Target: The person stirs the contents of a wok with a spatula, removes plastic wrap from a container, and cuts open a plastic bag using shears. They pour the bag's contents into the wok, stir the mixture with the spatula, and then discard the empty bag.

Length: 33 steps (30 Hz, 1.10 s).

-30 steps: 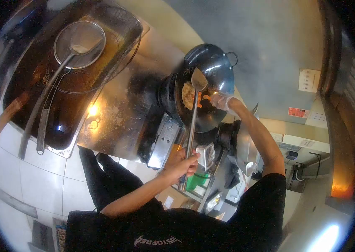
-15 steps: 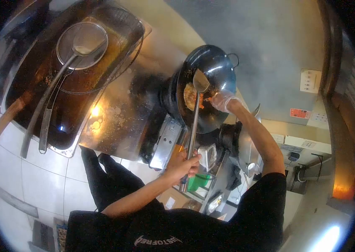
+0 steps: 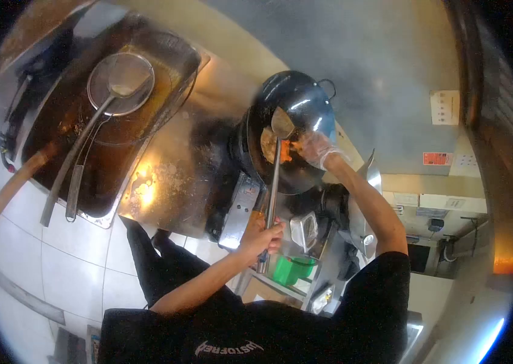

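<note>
My left hand (image 3: 260, 238) is closed round the long metal handle of a wok spatula (image 3: 276, 173). Its broad blade lies inside a black wok (image 3: 302, 100), beside a pale brown mass of food (image 3: 268, 144). Over the wok's right side is my right hand (image 3: 317, 149), in a clear plastic glove. Its fingers are drawn together close to orange food pieces (image 3: 286, 150); what they pinch is too small to make out.
At left, a deep oily pan (image 3: 101, 200) holds a round strainer (image 3: 91, 91) with a ladle (image 3: 126, 82) resting in it. A metal container (image 3: 303, 233) and a green tub (image 3: 288, 270) are below the wok. Haze hangs beyond it.
The view has shifted slightly. Both hands keep nearly the same places, left on the spatula handle, gloved right over the wok. The spatula blade has moved a little within the wok.
</note>
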{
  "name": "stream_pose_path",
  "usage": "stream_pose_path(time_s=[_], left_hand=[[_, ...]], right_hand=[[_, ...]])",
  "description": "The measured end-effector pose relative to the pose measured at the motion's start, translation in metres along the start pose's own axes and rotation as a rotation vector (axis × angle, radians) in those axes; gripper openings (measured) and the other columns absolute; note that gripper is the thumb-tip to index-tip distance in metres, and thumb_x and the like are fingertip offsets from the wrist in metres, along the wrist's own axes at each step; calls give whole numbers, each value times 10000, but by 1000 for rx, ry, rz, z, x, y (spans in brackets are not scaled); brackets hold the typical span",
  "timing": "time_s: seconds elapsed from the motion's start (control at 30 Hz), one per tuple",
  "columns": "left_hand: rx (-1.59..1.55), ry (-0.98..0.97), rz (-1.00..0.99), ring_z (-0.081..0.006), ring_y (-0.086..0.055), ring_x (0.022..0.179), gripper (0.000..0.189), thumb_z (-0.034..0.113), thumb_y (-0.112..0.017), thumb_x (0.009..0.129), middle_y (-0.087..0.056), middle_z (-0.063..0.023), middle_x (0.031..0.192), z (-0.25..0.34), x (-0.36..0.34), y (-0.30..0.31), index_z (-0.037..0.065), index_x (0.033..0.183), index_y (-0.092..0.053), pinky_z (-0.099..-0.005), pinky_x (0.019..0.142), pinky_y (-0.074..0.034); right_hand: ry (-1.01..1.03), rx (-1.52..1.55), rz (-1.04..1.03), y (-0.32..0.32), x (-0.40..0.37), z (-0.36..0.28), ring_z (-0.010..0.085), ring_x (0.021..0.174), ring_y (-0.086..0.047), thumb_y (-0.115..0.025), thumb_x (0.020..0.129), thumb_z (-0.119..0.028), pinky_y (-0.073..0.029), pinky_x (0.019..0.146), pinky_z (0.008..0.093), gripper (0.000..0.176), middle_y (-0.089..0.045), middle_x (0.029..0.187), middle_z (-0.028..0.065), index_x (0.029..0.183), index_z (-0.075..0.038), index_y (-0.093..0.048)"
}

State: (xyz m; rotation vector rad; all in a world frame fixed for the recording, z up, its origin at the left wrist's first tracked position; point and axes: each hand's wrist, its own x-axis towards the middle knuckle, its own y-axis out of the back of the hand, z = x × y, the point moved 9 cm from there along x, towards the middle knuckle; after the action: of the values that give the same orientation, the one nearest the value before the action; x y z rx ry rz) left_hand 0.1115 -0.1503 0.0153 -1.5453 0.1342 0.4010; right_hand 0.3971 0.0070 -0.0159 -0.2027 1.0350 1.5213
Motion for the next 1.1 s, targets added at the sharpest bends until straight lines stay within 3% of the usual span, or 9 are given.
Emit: stream_pose_path(time_s=[0.03, 0.13, 0.23, 0.43, 0.5, 0.83, 0.9, 0.93, 1.1], left_hand=[[32, -13, 18, -52, -343, 482, 215, 169, -613, 910, -361, 46, 642, 0, 0, -1, 153, 981, -410, -210, 387, -272], [80, -33, 30, -51, -344, 486, 185, 170, -615, 909, -374, 47, 646, -3, 0, -6, 157, 962, -439, -203, 389, -266], [115, -75, 23, -48, -345, 488, 160, 164, -616, 907, -374, 45, 644, -9, 5, -4, 149, 958, -465, -196, 391, -264], [323, -74, 38, -72, -389, 498, 164, 165, -610, 909, -405, 22, 647, -23, 10, -6, 130, 933, -451, -222, 402, -299], [321, -44, 143, -85, -407, 498, 166, 176, -609, 910, -406, 20, 638, -31, 11, 1, 130, 925, -451, -235, 413, -332], [1175, -189, 338, -160, -519, 550, 489, 400, -648, 864, -496, -46, 713, -32, -9, 12, 33, 1128, -461, -308, 493, -450], [1766, -575, 517, -318, -577, 886, 509, 390, -599, 892, -558, -201, 931, -9, -34, -26, -23, 1156, -462, -456, 803, -478], [1993, -762, 585, -396, -471, 1088, 576, 383, -595, 890, -478, -274, 1123, -5, -47, -36, -60, 1220, -430, -498, 961, -354], [2146, -1110, 501, -354, -473, 1099, 520, 306, -592, 901, -476, -217, 1167, -35, -105, -135, -7, 1277, -415, -441, 985, -338]], right_hand=[[-271, 570, 160, 50, -12, 28, 292, 853, -626, -543, 869, -178, -502, 750, 379, 160, -645, 866, 158, 901, -42, -619], [-495, 1040, 58, 85, -37, 35, 378, 918, -603, -539, 893, -215, -480, 812, 436, 246, -634, 942, 216, 1032, -16, -577], [-678, 1086, 124, 81, -61, 23, 434, 944, -578, -548, 905, -253, -455, 854, 464, 326, -622, 996, 249, 1092, 14, -540], [-711, 1944, 345, 30, -105, -4, 175, 942, -626, -740, 795, -239, -492, 805, 317, 496, -668, 1064, 108, 1207, -32, -557], [-637, 2234, 747, 33, -125, -4, 127, 896, -620, -731, 806, -229, -497, 767, 284, 496, -671, 1074, 74, 1231, -43, -556], [-657, 2381, 1347, 65, -245, -43, 113, 842, -599, -698, 850, -240, -485, 717, 257, 308, -675, 986, 59, 1068, -42, -611], [-688, 2342, 1433, 99, -285, -63, 120, 857, -597, -679, 864, -223, -483, 721, 261, 280, -667, 988, 63, 1063, -39, -606], [-694, 2304, 1469, 114, -302, -73, 127, 871, -594, -660, 878, -206, -482, 724, 264, 253, -660, 990, 68, 1057, -36, -601], [-623, 2318, 1529, 164, -358, -138, 127, 871, -567, -629, 896, -244, -452, 728, 263, 337, -639, 1022, 88, 1135, -13, -569]])
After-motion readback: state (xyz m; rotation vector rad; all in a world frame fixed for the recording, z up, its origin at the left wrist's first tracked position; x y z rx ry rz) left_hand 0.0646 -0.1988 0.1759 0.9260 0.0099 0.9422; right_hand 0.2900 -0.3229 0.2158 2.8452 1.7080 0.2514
